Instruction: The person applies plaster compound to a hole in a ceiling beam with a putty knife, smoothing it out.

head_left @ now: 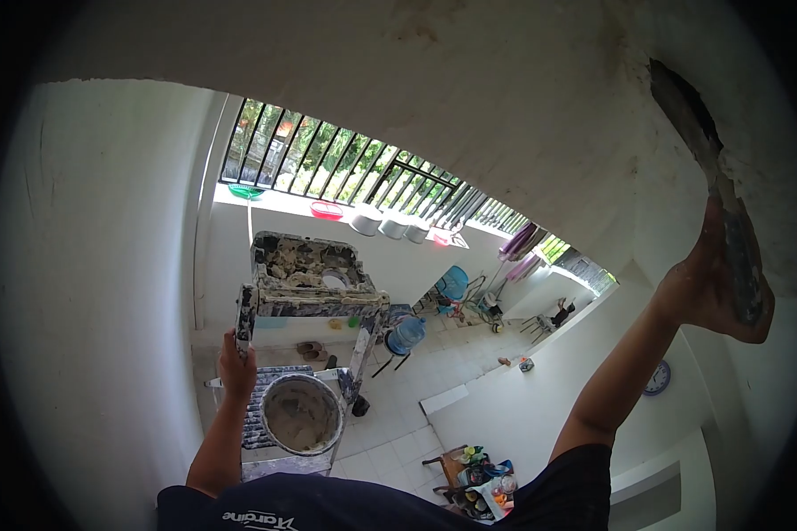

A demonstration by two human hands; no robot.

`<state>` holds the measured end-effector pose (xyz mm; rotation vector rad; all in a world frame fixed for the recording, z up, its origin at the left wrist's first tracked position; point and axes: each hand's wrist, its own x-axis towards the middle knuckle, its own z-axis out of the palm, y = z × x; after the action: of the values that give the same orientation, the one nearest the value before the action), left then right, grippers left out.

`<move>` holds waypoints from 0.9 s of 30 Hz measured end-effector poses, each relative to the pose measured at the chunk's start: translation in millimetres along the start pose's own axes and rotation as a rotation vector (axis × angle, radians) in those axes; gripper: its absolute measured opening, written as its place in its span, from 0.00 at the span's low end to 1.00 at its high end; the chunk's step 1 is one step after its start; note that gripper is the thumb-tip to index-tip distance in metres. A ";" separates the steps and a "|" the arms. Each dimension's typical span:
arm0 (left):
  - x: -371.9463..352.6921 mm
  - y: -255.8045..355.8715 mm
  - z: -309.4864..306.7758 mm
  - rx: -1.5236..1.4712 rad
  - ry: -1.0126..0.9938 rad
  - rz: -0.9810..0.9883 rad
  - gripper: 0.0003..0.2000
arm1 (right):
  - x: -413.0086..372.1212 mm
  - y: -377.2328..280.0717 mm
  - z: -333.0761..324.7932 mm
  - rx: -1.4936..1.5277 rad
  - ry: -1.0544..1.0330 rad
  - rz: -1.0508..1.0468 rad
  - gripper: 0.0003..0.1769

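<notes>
While the right hand (701, 288) clasps a smeared tool (742, 257) near the wall (762, 115), the left hand (236, 365) grips a crusted bar (245, 311). Surface work seems underway; the next stroke wants even pressure

A red dish (326, 211) sits on a ledge (289, 203) beside barred railings (336, 166).

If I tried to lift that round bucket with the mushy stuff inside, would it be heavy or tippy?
The bucket is probably heavy for its size, since thick-looking paste lies inside. It would likely feel stiff, because its rim looks neatly round. A hard push might tip it, as it stands on slats.
</notes>
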<state>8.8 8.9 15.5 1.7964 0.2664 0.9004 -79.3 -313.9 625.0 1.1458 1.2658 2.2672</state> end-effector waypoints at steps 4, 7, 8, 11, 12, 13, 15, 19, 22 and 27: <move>-0.7 0.2 0.0 0.005 -0.019 -0.024 0.22 | 9.7 -5.1 17.5 0.004 -0.004 -0.027 0.40; -0.6 -2.0 1.8 0.004 0.015 0.018 0.23 | 17.3 -6.4 25.4 0.006 -0.041 0.021 0.39; -1.0 -2.3 1.8 0.003 0.006 0.008 0.23 | 14.5 -0.7 28.7 0.045 -0.013 0.034 0.39; -0.2 -1.9 1.2 0.013 -0.001 -0.001 0.23 | 13.6 -1.7 32.9 0.067 0.015 0.075 0.38; -0.1 -1.6 1.0 0.022 0.004 0.008 0.23 | 14.0 -2.5 32.5 0.064 0.000 0.088 0.37; -0.5 -1.1 0.8 0.032 0.010 0.016 0.23 | 14.4 -3.3 32.2 0.061 -0.015 0.100 0.37; -1.0 0.5 0.6 0.037 0.008 0.012 0.23 | 13.7 -0.8 32.2 0.083 -0.034 0.117 0.37; -0.3 -1.7 0.9 0.013 -0.007 -0.007 0.23 | 9.3 6.1 41.7 0.145 0.051 0.136 0.37; -0.1 0.0 -0.2 0.005 -0.017 -0.012 0.23 | 12.1 13.3 37.8 0.020 0.025 0.195 0.38; 1.0 -8.6 3.4 -0.022 -0.028 -0.019 0.22 | 23.7 11.2 38.7 -0.020 -0.012 0.225 0.40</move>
<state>13.8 10.6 7.9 1.7819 0.2543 0.8607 -63.5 -284.0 657.3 1.3531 1.1584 2.4206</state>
